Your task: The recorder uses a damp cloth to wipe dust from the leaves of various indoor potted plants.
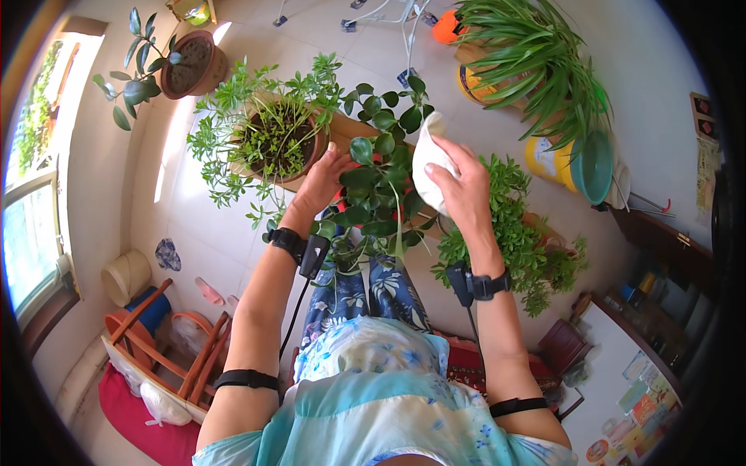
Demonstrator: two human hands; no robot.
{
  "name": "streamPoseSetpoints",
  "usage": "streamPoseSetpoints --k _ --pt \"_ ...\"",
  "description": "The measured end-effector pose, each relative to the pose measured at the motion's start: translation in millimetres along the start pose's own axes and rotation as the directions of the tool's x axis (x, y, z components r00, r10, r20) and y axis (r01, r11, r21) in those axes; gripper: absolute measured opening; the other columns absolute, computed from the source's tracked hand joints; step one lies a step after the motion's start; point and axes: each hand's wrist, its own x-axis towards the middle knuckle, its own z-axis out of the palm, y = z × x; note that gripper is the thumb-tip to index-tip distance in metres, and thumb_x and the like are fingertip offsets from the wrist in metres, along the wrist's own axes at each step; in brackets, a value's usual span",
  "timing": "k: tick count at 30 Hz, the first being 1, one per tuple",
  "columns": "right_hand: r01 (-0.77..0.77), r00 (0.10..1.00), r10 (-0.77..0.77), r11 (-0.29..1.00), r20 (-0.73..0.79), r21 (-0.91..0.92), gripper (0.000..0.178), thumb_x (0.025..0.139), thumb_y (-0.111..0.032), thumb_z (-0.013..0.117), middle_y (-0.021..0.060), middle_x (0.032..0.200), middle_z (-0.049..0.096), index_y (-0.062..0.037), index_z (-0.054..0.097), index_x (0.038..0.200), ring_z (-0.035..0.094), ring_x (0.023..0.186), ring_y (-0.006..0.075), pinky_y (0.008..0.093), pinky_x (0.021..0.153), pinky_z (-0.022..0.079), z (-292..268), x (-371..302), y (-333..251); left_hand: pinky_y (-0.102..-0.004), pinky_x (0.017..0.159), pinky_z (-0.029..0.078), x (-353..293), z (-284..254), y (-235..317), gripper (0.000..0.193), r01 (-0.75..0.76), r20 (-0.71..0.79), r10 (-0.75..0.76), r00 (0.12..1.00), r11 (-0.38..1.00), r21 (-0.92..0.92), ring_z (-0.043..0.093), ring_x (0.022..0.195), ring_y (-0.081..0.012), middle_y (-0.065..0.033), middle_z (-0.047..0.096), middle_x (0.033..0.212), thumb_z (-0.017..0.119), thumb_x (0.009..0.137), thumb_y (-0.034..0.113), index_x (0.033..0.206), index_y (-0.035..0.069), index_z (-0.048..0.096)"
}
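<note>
My right hand is closed on a white cloth, bunched up between thumb and fingers. The cloth hangs beside a plant with broad, dark green leaves, in front of my legs. On that plant's left side is my left hand, its fingers stretched out and nothing seen in them. Those fingers lie close to the brown pot of a bushy light green plant; whether they touch it I cannot tell. The broad-leaved plant's own pot is mostly hidden, with bits of red showing between leaves.
Right of the cloth grows another bushy plant. Farther off stand a spider plant, a yellow bucket and a teal tub. A potted rubber plant is at far left. A wooden rack stands near left.
</note>
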Motion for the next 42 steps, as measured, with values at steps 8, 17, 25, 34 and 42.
streamPoseSetpoints --k 8,17,25,34,42 --pt "0.446 0.854 -0.215 0.773 0.474 -0.451 0.034 0.071 0.004 0.061 0.0046 0.092 0.065 -0.0183 0.074 0.094 0.060 0.085 0.0284 0.0363 0.080 0.050 77 43 50 -0.0381 0.096 0.038 -8 4 -9 0.064 0.045 -0.009 -0.044 0.999 0.996 0.077 0.052 0.114 -0.0189 -0.0064 0.056 0.128 0.040 0.095 0.060 0.136 0.011 0.046" --pt "0.265 0.930 -0.018 0.727 0.368 -0.634 0.036 0.076 0.006 0.056 0.0055 0.092 0.065 -0.0173 0.073 0.098 0.060 0.088 0.0298 0.0395 0.079 0.050 61 63 88 -0.0369 0.096 0.038 -28 5 -8 0.058 -0.051 -0.093 0.063 0.994 0.990 0.130 0.052 0.116 -0.0182 -0.0074 0.057 0.127 0.042 0.097 0.051 0.133 0.006 0.048" --pt "-0.347 0.938 0.347 0.938 -0.001 0.003 0.038 0.077 0.002 0.062 0.0132 0.106 0.070 -0.0060 0.068 0.113 0.067 0.087 0.0200 0.0290 0.078 0.052 -14 23 113 -0.0324 0.090 0.045 -93 1 -16 0.045 0.042 -0.008 -0.042 0.999 0.918 0.394 0.061 0.101 -0.0187 -0.0101 0.065 0.109 0.057 0.092 0.037 0.114 -0.002 0.060" --pt "-0.411 0.910 0.407 0.859 0.079 0.304 0.039 0.076 0.003 0.061 0.0098 0.099 0.071 -0.0006 0.065 0.115 0.065 0.084 0.0143 0.0260 0.077 0.050 9 -23 111 -0.0300 0.091 0.046 -76 18 35 0.035 -0.273 -0.054 0.363 0.930 0.782 0.560 0.062 0.097 -0.0171 -0.0095 0.066 0.100 0.058 0.092 0.028 0.108 -0.003 0.061" --pt "-0.320 0.947 0.316 0.916 0.056 0.241 0.038 0.076 0.006 0.059 0.0129 0.103 0.068 -0.0027 0.065 0.113 0.065 0.094 0.0217 0.0298 0.085 0.049 14 -23 113 -0.0318 0.103 0.035 2 87 44 0.063 -0.175 0.210 0.019 0.978 0.624 0.761 0.049 0.122 -0.0198 -0.0119 0.058 0.125 0.048 0.096 0.048 0.134 -0.003 0.047"
